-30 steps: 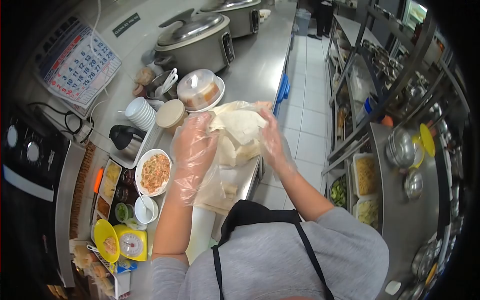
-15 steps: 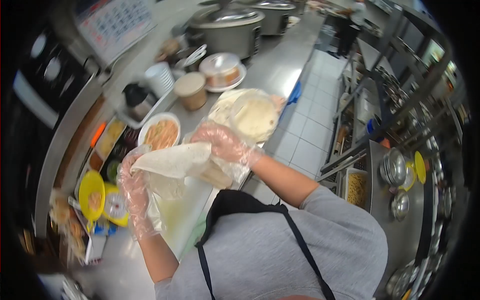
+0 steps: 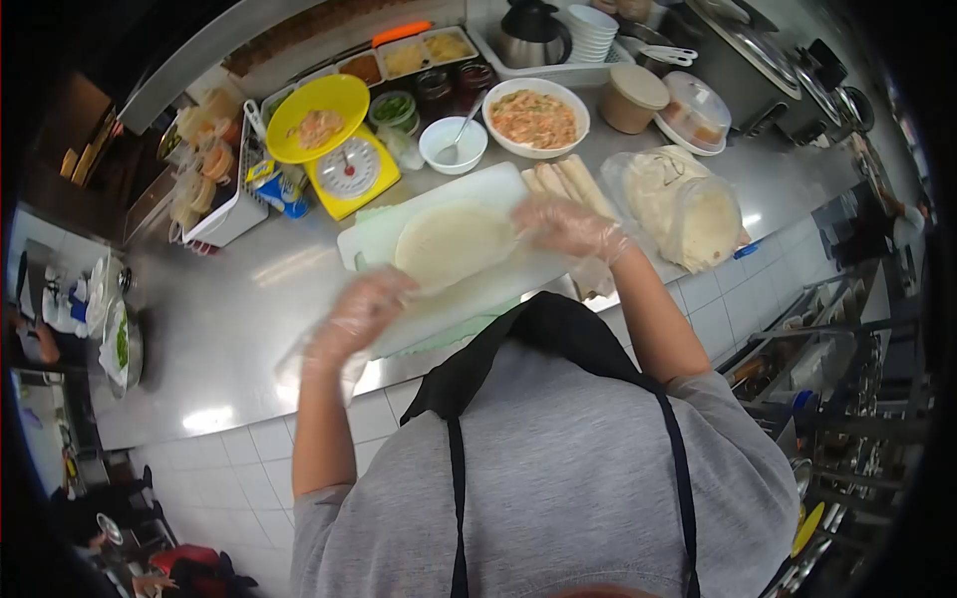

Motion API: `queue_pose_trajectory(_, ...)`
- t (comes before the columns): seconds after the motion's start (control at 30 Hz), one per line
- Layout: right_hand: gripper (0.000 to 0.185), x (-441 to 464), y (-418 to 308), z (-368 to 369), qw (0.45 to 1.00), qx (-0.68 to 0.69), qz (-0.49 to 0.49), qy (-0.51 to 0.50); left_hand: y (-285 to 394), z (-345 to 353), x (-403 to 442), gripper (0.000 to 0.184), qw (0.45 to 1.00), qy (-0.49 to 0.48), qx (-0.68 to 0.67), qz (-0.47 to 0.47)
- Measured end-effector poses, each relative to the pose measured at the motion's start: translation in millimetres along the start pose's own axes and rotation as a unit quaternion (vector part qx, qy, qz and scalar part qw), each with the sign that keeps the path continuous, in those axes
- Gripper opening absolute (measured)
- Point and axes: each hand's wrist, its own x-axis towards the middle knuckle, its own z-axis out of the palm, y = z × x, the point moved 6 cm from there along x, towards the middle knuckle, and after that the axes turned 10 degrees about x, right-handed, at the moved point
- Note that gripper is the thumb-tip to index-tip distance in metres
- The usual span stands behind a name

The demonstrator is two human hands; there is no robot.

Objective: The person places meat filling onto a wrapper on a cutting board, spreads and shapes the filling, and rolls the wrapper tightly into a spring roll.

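Observation:
A round flat tortilla [image 3: 454, 242] lies over the white cutting board [image 3: 439, 321], its near edge slightly lifted. My left hand [image 3: 361, 311], in a clear plastic glove and blurred, has its fingers closed at the tortilla's near-left edge. At the right edge, my gloved right hand [image 3: 568, 227] pinches the tortilla too. Just beyond that hand are several rolled wraps [image 3: 570, 181]. To their right, a stack of tortillas [image 3: 688, 211] sits in a plastic bag. A white bowl of orange-and-green filling [image 3: 536, 116] stands behind the board.
Behind the board are a small white bowl with a spoon [image 3: 454, 146] and a yellow scale [image 3: 349, 171] whose yellow dish [image 3: 317, 118] holds some filling. A basket of bottles [image 3: 214, 189] is at left. A lidded tub [image 3: 634, 98] and a covered plate [image 3: 695, 112] are at back right.
My view has swung from the right end of the counter to face it squarely. The tortilla, held up between both hands before, is now down over the board and spread out.

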Motion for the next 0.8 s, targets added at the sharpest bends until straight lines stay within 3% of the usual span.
queue_pose_trajectory(0.03, 0.03, -8, 5, 5, 1.0, 0.005, -0.001, -0.006, -8, 23, -10, 0.034, 0.997, -0.065, 0.029, 0.0)
queue_pose_trajectory(0.13, 0.028, -23, 12, 17, 0.996, -0.061, -0.017, -0.068, -37, 47, -35, 0.031, 0.993, -0.068, -0.046, -0.084)
queue_pose_trajectory(0.17, 0.027, -24, 17, 8, 0.999, 0.015, 0.039, -0.012, -33, 38, -35, 0.031, 0.992, -0.069, -0.049, -0.09)
queue_pose_trajectory(0.2, 0.028, -25, 21, 1, 0.991, 0.089, 0.095, 0.044, -34, 19, -31, 0.031, 0.986, -0.047, -0.047, -0.156)
queue_pose_trajectory(0.23, 0.028, -20, 15, 0, 0.99, 0.092, 0.097, 0.04, -40, 6, -27, 0.032, 0.974, -0.025, -0.044, -0.222)
queue_pose_trajectory(0.3, 0.037, -11, 17, -9, 0.965, 0.056, 0.22, 0.131, -62, -3, -9, 0.038, 0.973, 0.092, 0.021, -0.213)
queue_pose_trajectory(0.33, 0.037, -5, 30, 2, 0.965, 0.058, 0.222, 0.128, -75, 0, 4, 0.041, 0.965, 0.159, 0.064, -0.198)
queue_pose_trajectory(0.4, 0.045, 8, 46, 27, 0.965, -0.208, 0.092, 0.128, -105, 31, 34, 0.042, 0.947, 0.224, 0.176, -0.146)
queue_pose_trajectory(0.5, 0.054, 27, 23, 50, 0.966, -0.237, 0.077, 0.07, -96, 47, 75, 0.044, 0.927, 0.202, 0.262, -0.175)
queue_pose_trajectory(0.57, 0.058, 37, 32, 49, 0.973, -0.208, 0.085, 0.046, -98, 57, 89, 0.044, 0.957, -0.004, 0.096, -0.272)
queue_pose_trajectory(0.63, 0.062, 35, 40, 50, 0.979, -0.181, 0.093, 0.026, -90, 47, 91, 0.041, 0.971, -0.031, 0.057, -0.231)
queue_pose_trajectory(0.67, 0.062, 31, 39, 44, 0.978, -0.188, 0.058, 0.075, -82, 42, 93, 0.039, 0.98, -0.057, 0.016, -0.188)
queue_pose_trajectory(0.7, 0.062, 28, 38, 36, 0.973, -0.195, 0.021, 0.124, -77, 36, 88, 0.039, 0.981, -0.057, 0.017, -0.187)
queue_pose_trajectory(0.73, 0.062, 26, 38, 30, 0.973, -0.195, 0.021, 0.125, -63, 22, 79, 0.035, 0.987, 0.026, -0.06, -0.146)
queue_pose_trajectory(0.77, 0.059, 26, 42, 28, 0.987, -0.126, 0.058, 0.085, -52, 7, 69, 0.031, 0.979, 0.107, -0.136, -0.106)
queue_pose_trajectory(0.8, 0.057, 26, 46, 27, 0.993, -0.056, 0.094, 0.044, -47, -2, 62, 0.031, 0.979, 0.106, -0.136, -0.107)
